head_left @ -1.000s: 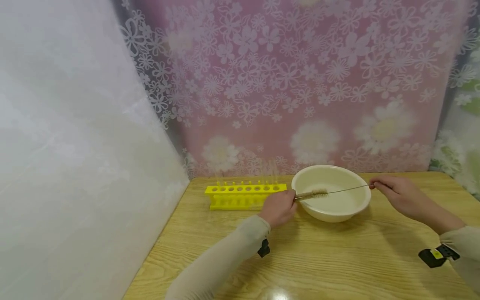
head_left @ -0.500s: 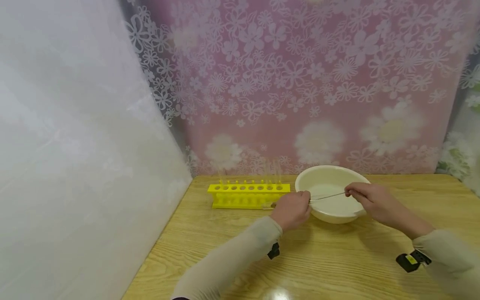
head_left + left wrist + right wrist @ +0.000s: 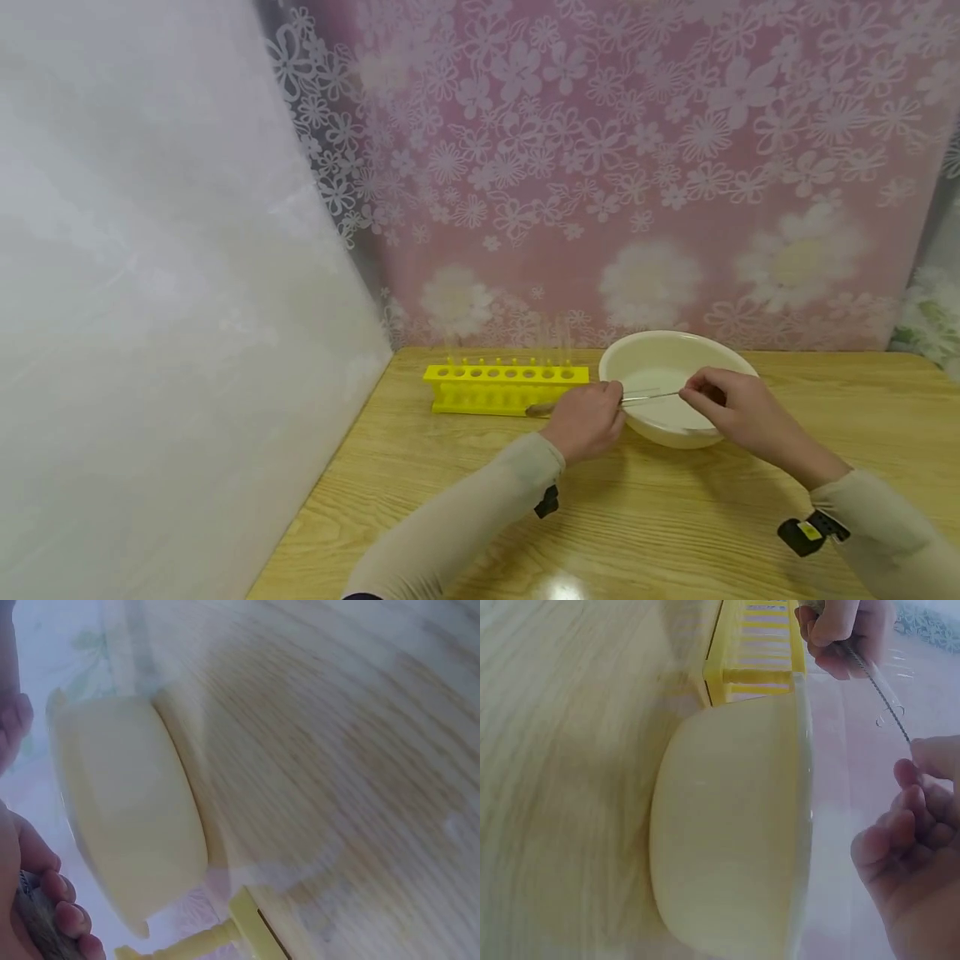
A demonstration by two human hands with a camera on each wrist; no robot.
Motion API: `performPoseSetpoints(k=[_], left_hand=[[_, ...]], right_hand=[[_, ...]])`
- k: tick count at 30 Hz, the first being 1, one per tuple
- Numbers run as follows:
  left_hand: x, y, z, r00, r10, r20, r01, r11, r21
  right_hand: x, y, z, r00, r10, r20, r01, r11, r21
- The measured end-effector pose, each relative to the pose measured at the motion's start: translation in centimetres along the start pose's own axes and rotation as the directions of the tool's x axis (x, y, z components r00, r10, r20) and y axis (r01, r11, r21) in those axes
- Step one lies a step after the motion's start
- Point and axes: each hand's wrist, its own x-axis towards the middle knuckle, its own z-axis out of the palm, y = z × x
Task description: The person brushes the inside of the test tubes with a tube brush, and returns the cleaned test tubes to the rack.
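My left hand [image 3: 585,421] grips a clear glass test tube [image 3: 637,393], held nearly level over the bowl's left rim. Inside the tube is a test tube brush, its brownish bristles [image 3: 540,409] showing left of that hand. Out of the tube's mouth runs the brush's twisted wire handle [image 3: 881,694]. Between thumb and forefinger, my right hand [image 3: 738,417] pinches the wire's end, close to the mouth. Below both hands stands a cream bowl [image 3: 675,435]. The left fingers hide the tube's middle.
A yellow test tube rack [image 3: 506,377] stands left of the bowl, with several clear tubes [image 3: 564,333] upright at its two ends. The wooden table [image 3: 637,533] stretches in front. A flowered curtain [image 3: 645,167] hangs behind, and a white sheet [image 3: 150,292] borders the left.
My right hand has moved left toward the left hand, sliding the brush deeper. The bristles went from right of the left hand to its left. The view has shifted slightly.
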Motion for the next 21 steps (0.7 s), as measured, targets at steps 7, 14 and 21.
performPoseSetpoints(k=[7, 14, 21], left_hand=[[-0.1, 0.5, 0.1, 1.000, 0.027, 0.015, -0.028, 0.995, 0.091], [-0.2, 0.6, 0.2, 0.999, 0.040, -0.011, -0.038, 0.989, 0.146], [-0.5, 0.3, 0.2, 1.000, 0.008, 0.015, -0.009, 0.997, 0.072]], right_hand=[[-0.3, -0.6, -0.4, 0.974, 0.181, 0.138, -0.205, 0.961, 0.186], [0.8, -1.1, -1.4, 0.816, 0.380, 0.436, -0.564, 0.690, 0.454], [-0.2, -0.9, -0.2, 0.973, 0.197, 0.123, -0.217, 0.960, 0.178]])
